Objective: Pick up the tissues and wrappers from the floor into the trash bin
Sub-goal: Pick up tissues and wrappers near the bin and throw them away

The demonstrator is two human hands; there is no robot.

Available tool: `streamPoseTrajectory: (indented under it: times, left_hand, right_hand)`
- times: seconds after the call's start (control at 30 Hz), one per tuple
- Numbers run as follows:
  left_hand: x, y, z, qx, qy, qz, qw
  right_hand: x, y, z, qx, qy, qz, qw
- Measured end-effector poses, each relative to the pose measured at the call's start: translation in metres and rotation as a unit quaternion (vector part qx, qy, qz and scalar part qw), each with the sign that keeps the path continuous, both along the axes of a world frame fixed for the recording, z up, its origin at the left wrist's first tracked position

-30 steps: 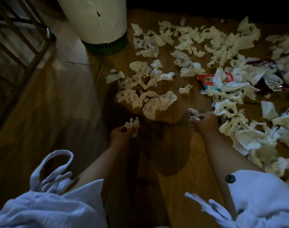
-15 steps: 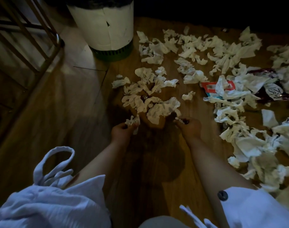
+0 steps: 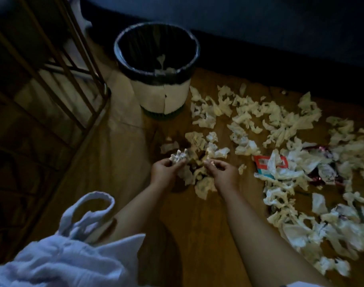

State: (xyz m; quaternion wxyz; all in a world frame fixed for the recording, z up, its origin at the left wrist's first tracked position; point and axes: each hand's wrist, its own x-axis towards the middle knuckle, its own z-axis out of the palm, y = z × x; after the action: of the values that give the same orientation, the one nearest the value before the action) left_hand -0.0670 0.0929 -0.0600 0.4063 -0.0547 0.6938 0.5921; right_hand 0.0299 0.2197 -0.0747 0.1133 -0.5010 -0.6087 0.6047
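Observation:
Crumpled white tissues (image 3: 280, 121) lie scattered across the wooden floor, with a red-and-white wrapper (image 3: 263, 164) and a dark wrapper (image 3: 321, 177) among them at the right. My left hand (image 3: 164, 170) is closed on a wad of tissue (image 3: 179, 157). Close beside it, over a small tissue pile (image 3: 201, 183), my right hand (image 3: 222, 172) pinches a small scrap. The white trash bin (image 3: 162, 94) with a black liner stands beyond the hands, with some tissue inside.
A wooden slatted frame (image 3: 59, 65) rises at the left. A dark wall or furniture base (image 3: 259, 38) runs along the back. White cloth of my clothing (image 3: 63, 262) fills the lower left corner. Bare floor (image 3: 119, 154) lies left of my hands.
Both hands have come together in front of the small pile, the right one moving left with its scrap. The view has tilted up, and the bin's open top now shows.

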Motion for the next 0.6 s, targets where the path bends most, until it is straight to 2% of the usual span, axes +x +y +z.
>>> streamPoseTrajectory:
  times: [0.2,0.33,0.47,0.6]
  left_hand:
    - [-0.057,-0.007,0.110,-0.013,0.016,0.028,0.999]
    - [-0.103,0.008,0.160,-0.008,0.033,0.038,0.999]
    - [-0.149,0.036,0.185,0.011,0.029,0.061,0.998]
    - [-0.195,0.070,0.180,0.010,0.026,0.092,0.995]
  right_hand:
    - [-0.059,0.000,0.109,-0.036,0.022,-0.015,0.999]
    - [-0.109,0.014,0.162,-0.074,0.051,-0.020,0.996]
    - [-0.169,0.041,0.182,-0.100,0.073,0.014,0.992]
    - [-0.233,0.073,0.173,-0.108,0.069,0.027,0.991]
